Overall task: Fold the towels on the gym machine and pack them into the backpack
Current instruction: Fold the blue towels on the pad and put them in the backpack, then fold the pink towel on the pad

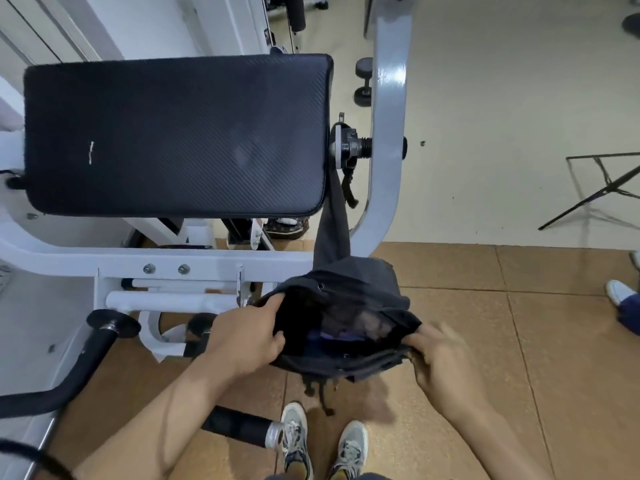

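Observation:
A dark backpack (360,282) hangs by its strap from the knob of the white gym machine (388,133), below the right end of the black pad (173,133). Its mouth is held wide. My left hand (242,334) grips the left rim of the opening. My right hand (440,355) grips the right rim. Inside, a purple towel (341,336) shows under darker cloth. No towel lies on the black pad.
White frame bars (166,299) and black foam handles (100,341) stand left of the backpack. A dumbbell (363,81) lies on the floor behind. A black stand (606,185) is at the right, another person's white shoe (620,292) beside it. My own shoes (322,441) stand below the bag.

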A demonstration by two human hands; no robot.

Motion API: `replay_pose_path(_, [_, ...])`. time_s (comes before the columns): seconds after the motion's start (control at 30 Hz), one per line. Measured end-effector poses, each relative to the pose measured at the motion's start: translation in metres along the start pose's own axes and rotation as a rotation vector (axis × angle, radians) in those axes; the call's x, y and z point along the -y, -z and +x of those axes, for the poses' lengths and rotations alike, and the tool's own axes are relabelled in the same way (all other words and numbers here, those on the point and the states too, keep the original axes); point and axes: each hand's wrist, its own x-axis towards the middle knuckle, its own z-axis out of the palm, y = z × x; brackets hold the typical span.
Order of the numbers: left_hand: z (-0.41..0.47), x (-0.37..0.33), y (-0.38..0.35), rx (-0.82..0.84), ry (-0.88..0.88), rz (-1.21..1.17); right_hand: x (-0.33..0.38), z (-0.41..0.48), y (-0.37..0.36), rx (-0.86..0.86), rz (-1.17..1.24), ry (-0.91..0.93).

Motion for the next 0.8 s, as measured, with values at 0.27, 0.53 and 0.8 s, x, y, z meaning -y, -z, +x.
replay_pose_path(0.27, [0.014,0.028,-0.026,0.190,-0.022,0.075,0.025,0.016,-0.022,0.331,-0.210,-0.050])
replay_pose_path(0.53, [-0.026,0.081,-0.039,0.087,-0.292,-0.142,0.095,0.024,-0.022,0.287,-0.233,-0.121])
replay_pose_path(0.8, [-0.106,0.219,-0.006,-0.167,-0.215,-0.508,0.300,0.050,-0.017,0.181,0.021,0.002])
